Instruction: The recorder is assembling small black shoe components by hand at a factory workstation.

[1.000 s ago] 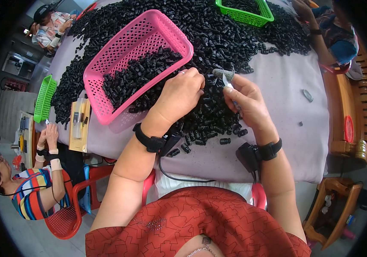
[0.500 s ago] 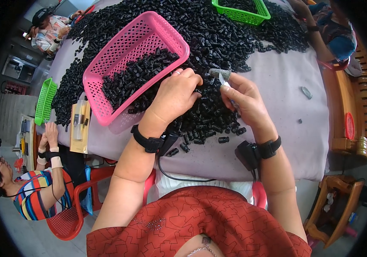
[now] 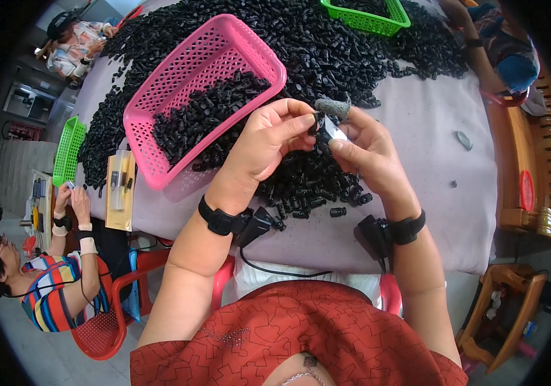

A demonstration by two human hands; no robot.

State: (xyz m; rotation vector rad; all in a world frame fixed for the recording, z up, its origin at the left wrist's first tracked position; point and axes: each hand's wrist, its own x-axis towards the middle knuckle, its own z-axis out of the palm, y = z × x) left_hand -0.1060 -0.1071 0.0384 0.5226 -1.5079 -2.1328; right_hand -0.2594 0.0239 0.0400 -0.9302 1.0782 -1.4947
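Observation:
Above the pile of small black plastic parts [image 3: 307, 177], my two hands meet. My left hand [image 3: 267, 143] pinches one small black plastic part [image 3: 318, 124] between thumb and fingertips. My right hand [image 3: 373, 154] grips a small knife with a flat, shiny blade [image 3: 334, 131], its edge close against that part; I cannot tell whether it touches. A grey textured finger cover [image 3: 332, 108] sits on my right index finger. Left of my hands, a pink perforated basket [image 3: 140, 145] is tilted on the heap, with many black parts inside.
Green baskets stand at the far side [image 3: 372, 26] and left edge [image 3: 68, 151]. A clear packet on card [image 3: 121, 186] lies at the table's left. A greyish scrap [image 3: 463, 140] rests on the cloth [image 3: 430, 174]. Other people sit around, one in stripes [image 3: 63, 289] at left.
My left hand has risen from the pile with a black part and turned toward my right hand. The knife blade has come against or near that part. The striped person's hands have shifted slightly.

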